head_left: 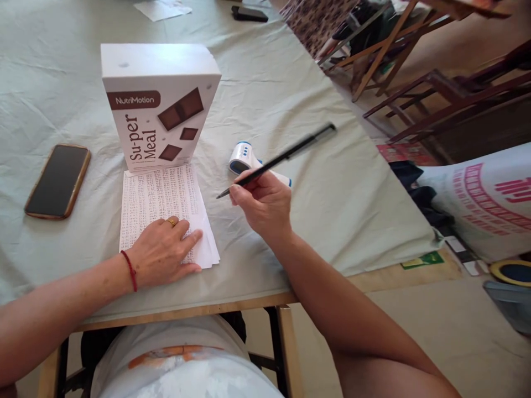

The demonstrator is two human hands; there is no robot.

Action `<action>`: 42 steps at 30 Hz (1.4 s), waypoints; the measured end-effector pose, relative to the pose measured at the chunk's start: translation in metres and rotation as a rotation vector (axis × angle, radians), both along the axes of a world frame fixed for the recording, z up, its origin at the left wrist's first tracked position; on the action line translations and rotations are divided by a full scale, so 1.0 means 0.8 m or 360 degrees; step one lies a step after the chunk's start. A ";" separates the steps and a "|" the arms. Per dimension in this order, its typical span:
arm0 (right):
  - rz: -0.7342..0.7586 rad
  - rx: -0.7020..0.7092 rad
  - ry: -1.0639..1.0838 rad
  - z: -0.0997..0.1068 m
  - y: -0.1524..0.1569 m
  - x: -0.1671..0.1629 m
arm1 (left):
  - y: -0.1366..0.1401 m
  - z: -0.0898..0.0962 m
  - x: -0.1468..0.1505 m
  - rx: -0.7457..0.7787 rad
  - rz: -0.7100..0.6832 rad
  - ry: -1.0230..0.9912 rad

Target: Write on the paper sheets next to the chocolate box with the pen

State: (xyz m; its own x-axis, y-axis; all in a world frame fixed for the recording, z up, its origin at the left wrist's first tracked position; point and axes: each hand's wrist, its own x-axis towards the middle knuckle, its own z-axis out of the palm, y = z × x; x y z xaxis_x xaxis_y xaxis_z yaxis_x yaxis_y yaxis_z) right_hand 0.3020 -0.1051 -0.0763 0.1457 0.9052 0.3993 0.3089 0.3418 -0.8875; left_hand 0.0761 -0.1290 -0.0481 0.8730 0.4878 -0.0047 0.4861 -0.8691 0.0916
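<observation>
My left hand (164, 251) lies flat, fingers spread, on a stack of printed white sheets (160, 193) near the table's front edge. A gold ring is on one finger and a red cord on the wrist. My right hand (263, 204) hovers to the right of the sheets and grips a black pen (282, 157), its tip pointing left toward the paper and its cap end angled up to the right. Behind the sheets stands a white "NutriMotion Su-per Meal" box (160, 105). A white and blue infrared thermometer (244, 157) lies just behind my right hand.
A dark phone in a brown case (58, 179) lies left of the box on the pale green tablecloth (311, 210). A black device (249, 14) and paper (161, 8) sit at the far edge. Wooden chairs (435, 83) and a printed sack (485, 199) stand right of the table.
</observation>
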 end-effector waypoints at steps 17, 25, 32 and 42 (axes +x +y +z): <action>-0.0032 -0.0326 -0.0013 -0.009 -0.038 -0.041 | -0.015 -0.013 0.010 0.0118 -0.0036 -0.0016; -0.0028 -0.0223 -0.0158 -0.012 -0.035 -0.040 | -0.020 -0.015 0.008 0.0192 -0.0037 -0.0005; 0.0004 -0.0227 -0.0240 -0.015 -0.036 -0.042 | -0.021 -0.017 0.008 0.0254 -0.0056 -0.0035; 0.0049 -0.0175 -0.0229 -0.013 -0.035 -0.042 | -0.020 -0.014 0.006 0.0236 -0.0058 -0.0057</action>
